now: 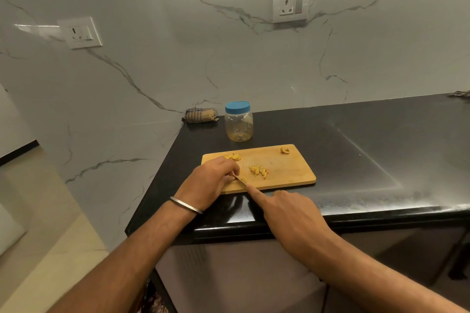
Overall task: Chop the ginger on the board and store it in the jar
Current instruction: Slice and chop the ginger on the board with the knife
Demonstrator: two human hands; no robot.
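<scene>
A wooden cutting board (284,165) lies on the black counter. On it are a heap of chopped ginger strips (259,170), ginger slices (234,157) at its far left, and a small ginger scrap (284,150) at the far right corner. My left hand (211,180) rests on the board's near left part, fingers curled down over a ginger piece that is mostly hidden. My right hand (290,208) grips a knife (240,180), index finger stretched along its spine; the blade tip sits by my left fingers. A clear plastic jar (239,123) with a blue lid stands closed behind the board.
A folded checked cloth (201,115) lies at the counter's back left corner, against the marble wall. Another cloth (460,94) shows at the far right. The counter's left edge (157,180) drops off beside the board. Two wall sockets (290,5) sit above.
</scene>
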